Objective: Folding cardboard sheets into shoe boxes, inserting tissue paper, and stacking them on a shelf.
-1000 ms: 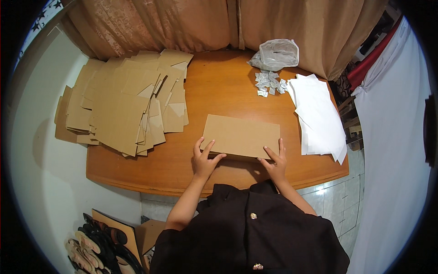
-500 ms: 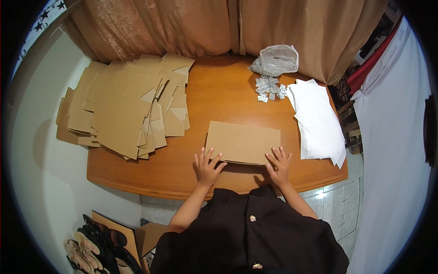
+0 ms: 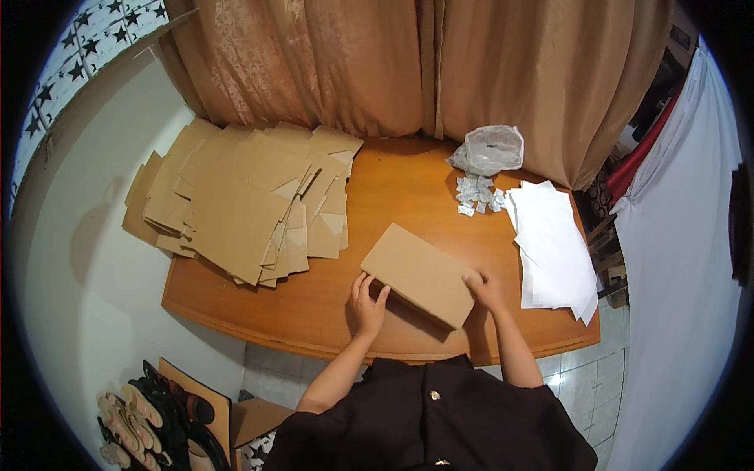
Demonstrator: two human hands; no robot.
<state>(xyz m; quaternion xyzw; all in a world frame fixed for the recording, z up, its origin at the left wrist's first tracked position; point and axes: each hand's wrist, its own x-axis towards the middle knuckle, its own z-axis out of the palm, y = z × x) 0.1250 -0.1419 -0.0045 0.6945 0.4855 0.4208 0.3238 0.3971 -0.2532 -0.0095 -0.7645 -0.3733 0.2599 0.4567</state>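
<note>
A closed brown cardboard box sits at an angle on the wooden table in front of me, its near right corner turned toward my body. My left hand is at its left end, fingers bent round the corner and thumb along the front side. At the opposite end, my right hand grips the right side with the thumb on top; its other fingers are mostly hidden behind the edge.
Flat cardboard blanks lie in an untidy pile on the table's left. Small clear sachets lie before an open plastic bag at the back right. White paper sheets line the right edge. Shoes stand at lower left.
The box has turned clockwise, its right end swinging toward me. My right hand has gone from resting by the front corner to gripping the right side. The whole view has shifted too.
</note>
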